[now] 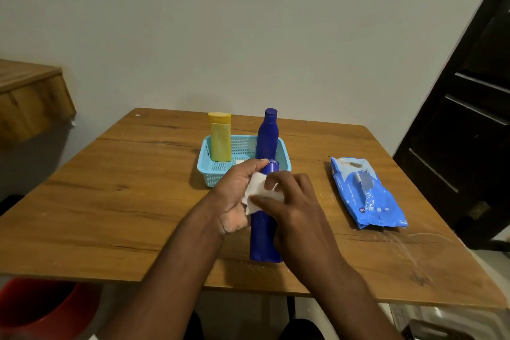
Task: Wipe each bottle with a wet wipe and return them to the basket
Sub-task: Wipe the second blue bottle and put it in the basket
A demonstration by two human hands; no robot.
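The right hand [292, 201] has its fingers [271, 181] curled over a white wet wipe [258, 188], pressing it on the neck of a blue bottle [263, 237] standing on the wooden table [110, 201] just before the basket [212, 168]; the left hand [237, 190] wraps its fingers round the same neck from the other side, thumb near the cap; both forearms reach forward and converge on the bottle. By my reading the wiping is under way: this bottle is out; a yellow bottle [220, 141] and a second blue bottle [267, 135] stand upright in the basket, wiped or not I cannot tell; the blue wipes pack [364, 193] lies well to the right.
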